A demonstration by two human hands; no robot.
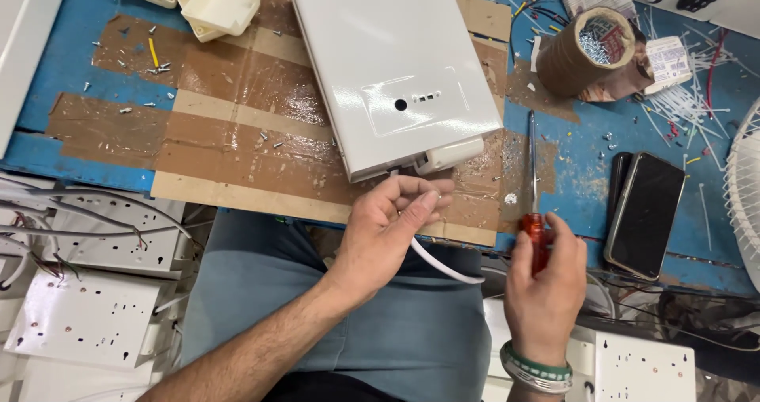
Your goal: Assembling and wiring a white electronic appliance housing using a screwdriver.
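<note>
my left hand (393, 221) pinches the white cable (440, 266) where it leaves the white metal casing (393, 61), lying flat on the taped blue bench (47, 61), keeping it steady. my right hand (546, 279) grips the red-handled screwdriver (533, 204), tip toward the casing's edge.

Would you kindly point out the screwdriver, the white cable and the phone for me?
screwdriver (536, 232), head view, on the red handle above the right hand.
white cable (443, 268), head view, on the curved stretch below the left hand.
phone (645, 214), head view, on the middle of its dark screen.
</note>
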